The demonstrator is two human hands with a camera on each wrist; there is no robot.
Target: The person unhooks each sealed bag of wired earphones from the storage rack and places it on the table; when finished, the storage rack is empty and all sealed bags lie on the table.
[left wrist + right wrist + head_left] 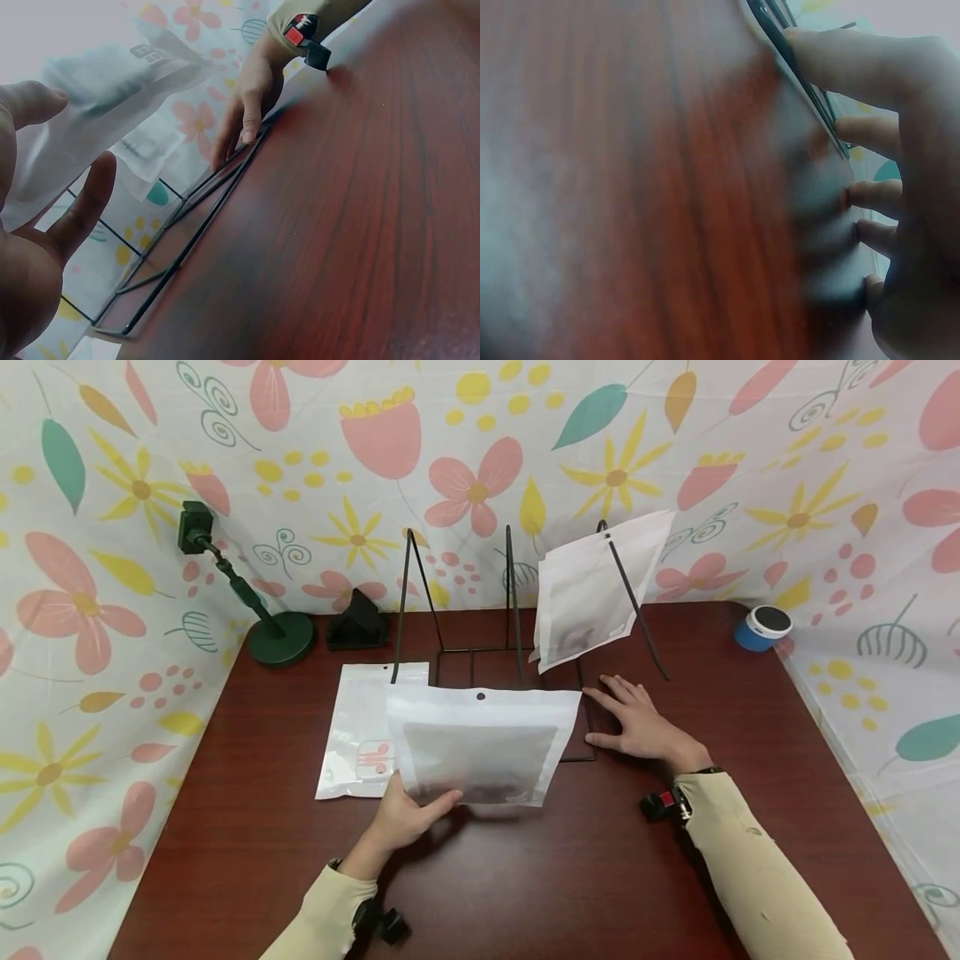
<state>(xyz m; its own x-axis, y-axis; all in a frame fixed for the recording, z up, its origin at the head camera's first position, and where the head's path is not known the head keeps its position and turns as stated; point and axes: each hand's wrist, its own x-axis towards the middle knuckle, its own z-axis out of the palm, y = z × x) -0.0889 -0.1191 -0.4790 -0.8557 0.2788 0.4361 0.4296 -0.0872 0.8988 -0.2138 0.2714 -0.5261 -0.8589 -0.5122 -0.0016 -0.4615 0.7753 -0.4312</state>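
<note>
My left hand (405, 814) grips a white zip pouch (480, 752) by its lower left corner, thumb in front and fingers behind. The pouch is tilted up over the front of a black wire rack (517, 602), and a small hanging hole shows in its top edge. My right hand (637, 722) has its fingers spread at the right side of the rack's base; in the right wrist view the thumb and index finger touch the base wire (795, 67). More white pouches (592, 597) hang on the rack's right arm.
Another white pouch (356, 735) with a pink print lies flat on the table at left, partly behind the held one. At the back stand a dark green stand (281, 639), a black holder (358, 622) and a blue tub (762, 628). Patterned cloth (480, 443) encloses the table.
</note>
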